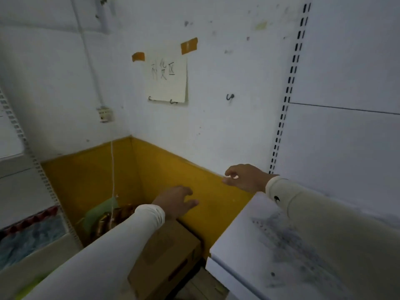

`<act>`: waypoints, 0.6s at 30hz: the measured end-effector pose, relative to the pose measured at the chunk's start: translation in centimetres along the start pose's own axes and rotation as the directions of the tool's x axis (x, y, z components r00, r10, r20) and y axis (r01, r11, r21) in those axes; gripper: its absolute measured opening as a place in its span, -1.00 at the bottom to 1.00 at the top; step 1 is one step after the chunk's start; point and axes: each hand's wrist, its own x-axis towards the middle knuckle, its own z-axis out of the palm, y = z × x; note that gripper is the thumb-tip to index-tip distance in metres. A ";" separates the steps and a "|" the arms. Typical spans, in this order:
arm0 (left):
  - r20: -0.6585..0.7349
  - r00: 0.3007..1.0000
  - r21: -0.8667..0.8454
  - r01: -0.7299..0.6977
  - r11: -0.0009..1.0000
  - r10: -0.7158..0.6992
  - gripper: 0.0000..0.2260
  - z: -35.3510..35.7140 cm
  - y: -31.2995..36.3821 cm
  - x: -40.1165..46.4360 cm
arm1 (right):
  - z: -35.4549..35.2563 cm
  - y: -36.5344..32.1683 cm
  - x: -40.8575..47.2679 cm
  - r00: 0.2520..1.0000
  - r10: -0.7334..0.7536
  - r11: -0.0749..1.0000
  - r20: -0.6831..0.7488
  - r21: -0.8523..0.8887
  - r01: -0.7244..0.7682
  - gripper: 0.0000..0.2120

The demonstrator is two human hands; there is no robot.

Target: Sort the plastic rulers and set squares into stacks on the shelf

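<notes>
No ruler or set square shows in the head view. My left hand [176, 200] hangs in the air in front of the yellow lower wall, above a cardboard box, fingers relaxed and holding nothing. My right hand [242, 177] reaches out past the far corner of a white shelf [249, 241], fingers loosely curled, nothing visible in it. The shelf top is bare and smudged with grey marks. Both arms wear pale long sleeves.
A brown cardboard box [171, 254] stands on the floor below my left hand, with a green sheet [101, 211] and brownish items behind it. A paper note [165, 81] is taped to the white wall. Slotted shelf uprights [285, 100] run at right and left.
</notes>
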 end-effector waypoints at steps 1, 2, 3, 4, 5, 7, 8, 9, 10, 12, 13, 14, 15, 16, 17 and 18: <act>0.002 0.997 0.004 -0.071 0.997 0.071 -0.50 0.1 0.7 1.6 | -0.4 1.2 -0.6 0.998 0.059 0.998 -0.020 -0.003 -0.059 -0.47; 0.006 0.990 0.006 -0.142 0.990 0.142 -0.50 0.0 1.6 3.1 | -0.7 2.4 -1.3 0.992 0.117 0.993 -0.047 -0.003 -0.117 -0.47; 0.009 0.977 0.002 -0.213 0.977 0.213 -0.50 -0.1 2.5 4.5 | -1.1 3.5 -2.2 0.981 0.177 0.984 -0.073 -0.004 -0.178 -0.47; 0.021 0.961 -0.002 -0.277 0.961 0.277 -0.50 -0.1 3.4 5.7 | -1.4 4.4 -3.3 0.966 0.241 0.970 -0.092 -0.003 -0.242 -0.48; 0.033 0.941 -0.007 -0.337 0.942 0.337 -0.51 -0.2 4.4 6.8 | -1.7 5.1 -4.6 0.948 0.302 0.953 -0.101 -0.002 -0.303 -0.48; 0.049 0.895 -0.028 -0.442 0.896 0.443 -0.53 -0.4 6.3 8.5 | -2.2 5.9 -7.3 0.905 0.408 0.912 -0.119 0.004 -0.411 -0.50; 0.054 0.867 -0.047 -0.494 0.868 0.496 -0.54 -0.5 7.4 9.2 | -2.4 6.2 -8.8 0.876 0.464 0.885 -0.135 0.013 -0.466 -0.51; 0.061 0.841 -0.069 -0.533 0.843 0.537 -0.55 -0.6 8.4 9.6 | -2.5 6.4 -10.3 0.847 0.509 0.859 -0.152 0.021 -0.512 -0.52; 0.070 0.810 -0.089 -0.576 0.813 0.582 -0.55 -0.5 9.6 10.0 | -2.6 6.4 -12.0 0.813 0.558 0.827 -0.170 0.030 -0.561 -0.51; 0.077 0.738 -0.107 -0.662 0.741 0.670 -0.55 -0.1 11.9 10.2 | -2.3 6.4 -15.4 0.744 0.641 0.763 -0.190 0.054 -0.644 -0.49; 0.074 0.692 -0.114 -0.710 0.695 0.718 -0.54 0.3 13.0 10.0 | -2.1 6.2 -17.1 0.708 0.679 0.730 -0.194 0.068 -0.681 -0.47; 0.079 0.645 -0.125 -0.750 0.650 0.760 -0.53 0.7 14.0 9.7 | -1.9 6.1 -18.8 0.673 0.713 0.695 -0.196 0.080 -0.714 -0.46; 0.092 0.602 -0.138 -0.781 0.609 0.793 -0.52 1.0 15.0 9.3 | -1.7 5.9 -20.3 0.638 0.744 0.662 -0.198 0.090 -0.744 -0.45; 0.112 0.564 -0.147 -0.805 0.575 0.818 -0.51 1.4 15.9 8.8 | -1.6 5.6 -21.7 0.603 0.772 0.629 -0.198 0.104 -0.771 -0.45; 0.127 0.528 -0.151 -0.826 0.542 0.840 -0.50 1.6 16.7 8.3 | -1.4 5.4 -22.9 0.572 0.795 0.600 -0.204 0.115 -0.792 -0.45; 0.135 0.495 -0.153 -0.845 0.512 0.858 -0.50 1.7 17.5 7.9 | -1.3 5.2 -23.9 0.546 0.810 0.577 -0.214 0.124 -0.808 -0.46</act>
